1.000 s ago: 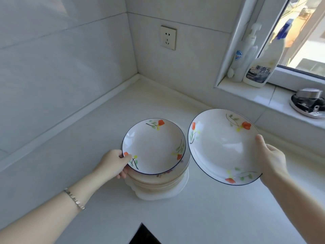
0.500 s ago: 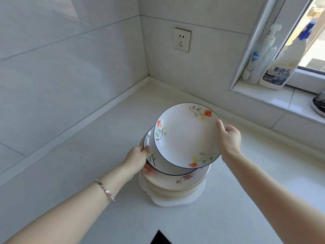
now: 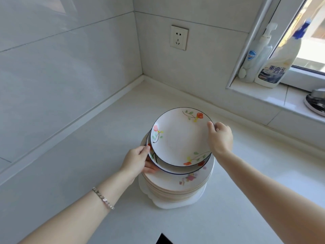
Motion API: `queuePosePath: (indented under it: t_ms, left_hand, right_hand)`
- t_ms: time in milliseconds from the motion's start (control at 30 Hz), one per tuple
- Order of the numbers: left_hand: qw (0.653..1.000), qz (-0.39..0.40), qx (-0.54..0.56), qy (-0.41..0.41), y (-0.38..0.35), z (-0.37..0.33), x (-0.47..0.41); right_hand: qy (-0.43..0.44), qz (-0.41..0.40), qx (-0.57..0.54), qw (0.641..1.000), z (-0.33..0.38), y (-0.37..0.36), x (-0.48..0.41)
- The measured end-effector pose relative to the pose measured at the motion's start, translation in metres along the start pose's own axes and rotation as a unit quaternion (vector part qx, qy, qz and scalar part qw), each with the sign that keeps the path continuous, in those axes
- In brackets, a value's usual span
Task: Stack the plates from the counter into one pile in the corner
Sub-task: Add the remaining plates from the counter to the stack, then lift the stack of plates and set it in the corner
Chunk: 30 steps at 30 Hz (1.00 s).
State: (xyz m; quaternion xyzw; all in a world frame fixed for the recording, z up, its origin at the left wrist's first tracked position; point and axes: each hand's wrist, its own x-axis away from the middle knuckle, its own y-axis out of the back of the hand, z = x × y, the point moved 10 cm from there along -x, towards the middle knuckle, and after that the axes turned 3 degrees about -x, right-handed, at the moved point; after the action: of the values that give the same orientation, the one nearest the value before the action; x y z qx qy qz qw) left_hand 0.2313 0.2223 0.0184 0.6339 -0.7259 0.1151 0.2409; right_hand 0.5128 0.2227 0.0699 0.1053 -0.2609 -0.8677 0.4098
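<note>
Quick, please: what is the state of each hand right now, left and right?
The left hand grips the rim of the second plate.
The right hand holds the top plate by its rim.

Pale grey wall tiles (image 3: 61, 59) fill the view from 9 o'clock round to 1 o'clock, and the two walls meet in a corner seam near 12 o'clock. A white wall socket (image 3: 179, 37) is set in the far wall at 12 o'clock. At 2 o'clock a white window sill (image 3: 274, 95) carries two bottles standing upright just beside each other. The white pump bottle (image 3: 255, 59) with a blue badge stands against the window frame (image 3: 253, 32). At its 3 o'clock side is a white spray bottle (image 3: 277, 67) with a blue trigger and a printed label. At 3 o'clock on the sill, cut by the picture's edge, lies a shiny metal object (image 3: 315, 103). At 6 o'clock a black corner (image 3: 163, 239) pokes in.
</note>
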Motion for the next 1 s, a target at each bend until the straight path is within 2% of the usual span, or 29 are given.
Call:
queuePosePath:
  t_ms: [233,367,433,500,533,600,633,700,767,833,900,933,1000]
  left_hand:
    - [1.0,-0.021,-0.01,-0.004,0.003,0.002,0.002]
    - [1.0,0.003,-0.03,-0.004,0.001,-0.001,0.005]
    - [0.992,-0.01,-0.114,-0.044,0.003,-0.005,0.003]
    - [0.962,-0.055,-0.241,-0.12,0.01,-0.015,0.003]
    - [0.945,-0.079,-0.272,-0.163,0.012,-0.021,0.005]
    - [0.931,-0.123,-0.254,-0.231,0.016,-0.03,0.012]
    - [0.934,-0.152,-0.219,-0.238,0.021,-0.029,0.016]
    - [0.953,-0.21,-0.128,-0.178,0.036,-0.009,0.017]
    - [0.97,-0.229,-0.049,-0.061,0.046,0.033,0.008]
    - [0.979,-0.182,0.029,0.092,0.036,0.081,0.006]
    - [0.963,-0.09,0.14,0.213,0.008,0.117,0.016]
    - [0.953,-0.048,0.184,0.238,-0.006,0.125,0.021]
    - [0.943,-0.01,0.216,0.254,-0.017,0.135,0.024]
  right_hand:
    - [0.009,0.077,-0.011,0.997,-0.014,-0.027,0.005]
    - [0.022,0.099,-0.006,0.995,-0.02,-0.033,0.01]
    - [0.022,0.108,-0.004,0.994,-0.02,-0.031,0.011]
    - [0.023,0.124,-0.029,0.992,-0.019,-0.029,0.013]
    - [0.014,0.125,-0.051,0.991,-0.019,-0.024,0.017]
    - [-0.005,0.118,-0.102,0.988,-0.03,-0.013,0.026]
    - [-0.015,0.118,-0.127,0.985,-0.04,-0.009,0.032]
    - [-0.054,0.12,-0.184,0.974,-0.067,-0.007,0.046]
    - [-0.145,0.121,-0.208,0.96,-0.107,-0.013,0.059]
    - [-0.255,0.161,-0.194,0.934,-0.147,-0.03,0.08]
    - [-0.334,0.215,-0.231,0.888,-0.169,-0.052,0.105]
    - [-0.356,0.231,-0.26,0.868,-0.173,-0.061,0.114]
    - [-0.367,0.244,-0.298,0.847,-0.173,-0.07,0.124]
